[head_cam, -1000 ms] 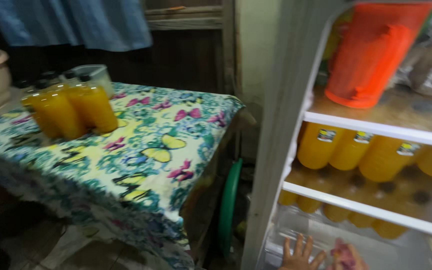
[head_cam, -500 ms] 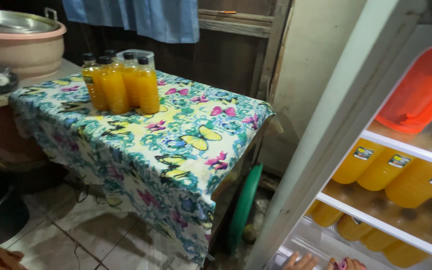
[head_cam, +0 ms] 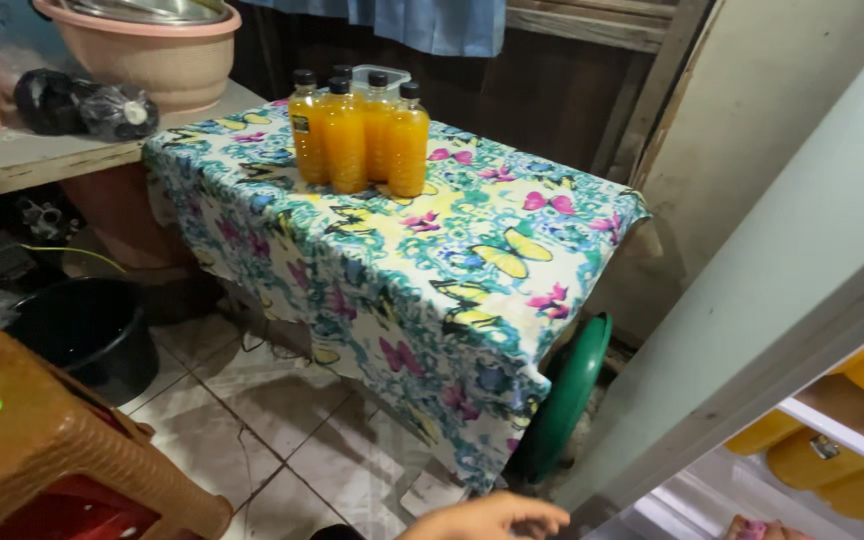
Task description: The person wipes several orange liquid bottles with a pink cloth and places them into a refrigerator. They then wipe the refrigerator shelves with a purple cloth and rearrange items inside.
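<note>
Left hand (head_cam: 487,518) is hovering low at the bottom edge, fingers loosely extended, grip wide and holding nothing. Right hand (head_cam: 764,528) is barely peeking in by the fridge shelf (head_cam: 832,425); its grip I cannot tell. The orange juice bottles (head_cam: 357,135) are standing clustered on the butterfly-cloth counter (head_cam: 452,270), well apart from both hands.

A table draped in a butterfly-printed floral cloth (head_cam: 422,260) stands at the middle. To its left, on a grey shelf (head_cam: 42,155), sits a wide pink plastic basin (head_cam: 157,55) beside dark bagged bundles (head_cam: 77,105). Below that shelf a black plastic bucket (head_cam: 87,330) rests on the pale tiled floor (head_cam: 282,420). A brown woven-pattern plastic stool (head_cam: 62,460) stands nearer the camera. A round green plastic lid (head_cam: 567,395) leans under the table's right end, and blue fabric (head_cam: 432,22) hangs behind it.
</note>
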